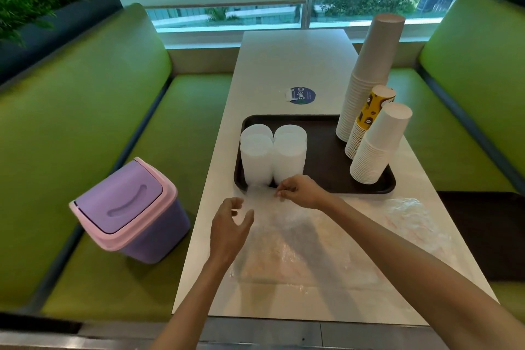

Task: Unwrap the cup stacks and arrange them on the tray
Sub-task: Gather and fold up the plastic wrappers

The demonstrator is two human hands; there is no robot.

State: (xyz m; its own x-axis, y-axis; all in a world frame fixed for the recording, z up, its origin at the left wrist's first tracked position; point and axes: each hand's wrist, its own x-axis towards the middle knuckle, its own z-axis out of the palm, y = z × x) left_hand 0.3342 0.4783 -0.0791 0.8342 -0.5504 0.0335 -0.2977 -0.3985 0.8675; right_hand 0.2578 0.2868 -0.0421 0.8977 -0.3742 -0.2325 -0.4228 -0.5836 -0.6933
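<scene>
A dark brown tray [321, 156] lies on the white table. On its left side stand two short stacks of translucent white cups [272, 156]. On its right side stand a tall grey-brown cup stack [372, 71], a yellow patterned stack [369, 113] and a white paper cup stack [380, 142]. A clear plastic wrapper [284, 241] lies flat on the table in front of the tray. My right hand [301, 190] pinches the wrapper's far edge near the tray's front rim. My left hand [230, 227] hovers over the wrapper's left edge with loosely curled fingers, holding nothing.
A second crumpled clear wrapper [414, 221] lies at the table's right. A purple bin [130, 210] with a pink rim sits on the green bench to the left. A round blue sticker [302, 95] is on the table beyond the tray.
</scene>
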